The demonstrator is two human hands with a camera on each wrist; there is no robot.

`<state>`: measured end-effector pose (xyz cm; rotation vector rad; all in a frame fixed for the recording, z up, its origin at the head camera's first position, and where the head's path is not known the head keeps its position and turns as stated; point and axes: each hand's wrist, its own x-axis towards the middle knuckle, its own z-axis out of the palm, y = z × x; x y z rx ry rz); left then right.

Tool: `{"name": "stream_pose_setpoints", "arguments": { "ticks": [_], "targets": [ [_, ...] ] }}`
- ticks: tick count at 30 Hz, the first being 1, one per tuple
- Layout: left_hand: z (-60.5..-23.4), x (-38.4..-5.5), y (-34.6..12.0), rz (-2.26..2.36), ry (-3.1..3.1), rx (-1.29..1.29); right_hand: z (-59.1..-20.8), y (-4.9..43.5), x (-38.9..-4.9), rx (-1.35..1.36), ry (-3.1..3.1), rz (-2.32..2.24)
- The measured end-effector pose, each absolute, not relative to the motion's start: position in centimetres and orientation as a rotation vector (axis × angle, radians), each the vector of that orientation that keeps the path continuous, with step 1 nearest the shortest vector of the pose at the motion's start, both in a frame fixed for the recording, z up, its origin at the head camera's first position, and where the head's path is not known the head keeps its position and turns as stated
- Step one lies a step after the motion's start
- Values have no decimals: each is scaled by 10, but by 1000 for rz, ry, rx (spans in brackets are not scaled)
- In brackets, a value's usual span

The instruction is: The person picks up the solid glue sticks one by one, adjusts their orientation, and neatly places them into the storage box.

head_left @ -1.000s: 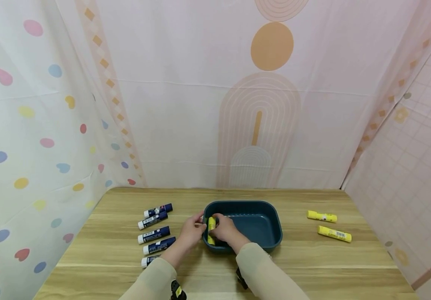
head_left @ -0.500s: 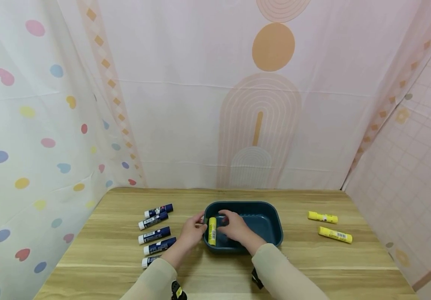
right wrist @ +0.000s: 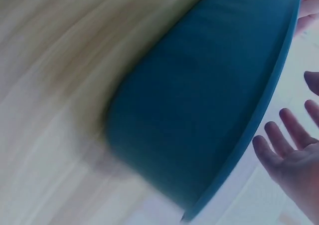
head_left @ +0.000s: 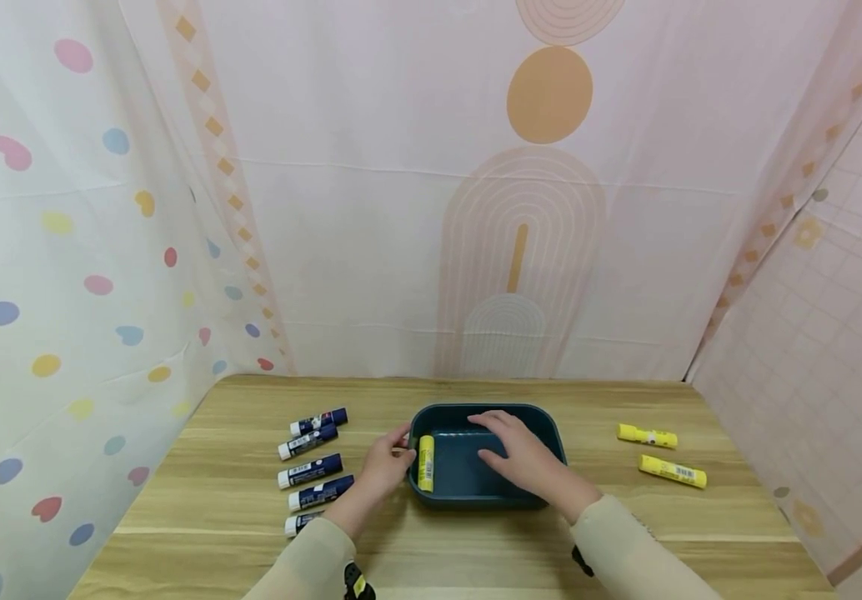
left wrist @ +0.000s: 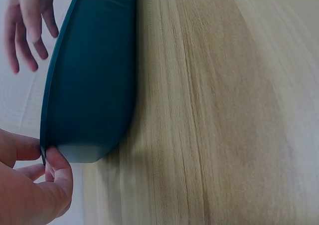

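A dark teal rectangular bin (head_left: 468,471) stands at the middle of the wooden table. Along its left wall, inside, lies one yellow glue stick (head_left: 427,463). My left hand (head_left: 386,464) holds the bin's left rim; in the left wrist view its thumb and fingers (left wrist: 61,167) pinch that edge. Over the bin's right half is my right hand (head_left: 521,454), fingers spread and holding nothing. The right wrist view shows this hand (right wrist: 294,152) beyond the rim, with its fingers apart. Neither wrist view shows the bin's inside.
Several dark blue glue sticks (head_left: 309,471) with white ends lie in a column left of the bin, the nearest partly behind the left arm. To the right lie two yellow glue sticks, the farther one (head_left: 647,436) and the nearer one (head_left: 673,472). A patterned curtain (head_left: 371,250) hangs behind the table.
My right hand has let go of the yellow glue stick, leaving it by the bin's left wall, and has moved right and up with its fingers spread. The left hand stays on the rim.
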<state>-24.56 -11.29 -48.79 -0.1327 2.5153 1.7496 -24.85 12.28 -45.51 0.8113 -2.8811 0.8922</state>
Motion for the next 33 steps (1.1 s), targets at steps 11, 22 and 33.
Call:
{"name": "stream_pose_setpoints", "arguments": {
  "ticks": [11, 22, 33],
  "targets": [
    [-488, -244, -113, 1743, 2507, -114, -460, 181, -242, 890, -2757, 635],
    [-486, -243, -112, 1756, 2489, -136, -471, 240, -233, 737, -2760, 607],
    [-485, -242, -114, 1749, 2489, -151, -481, 286, -230, 525, -2876, 672]
  ]
}}
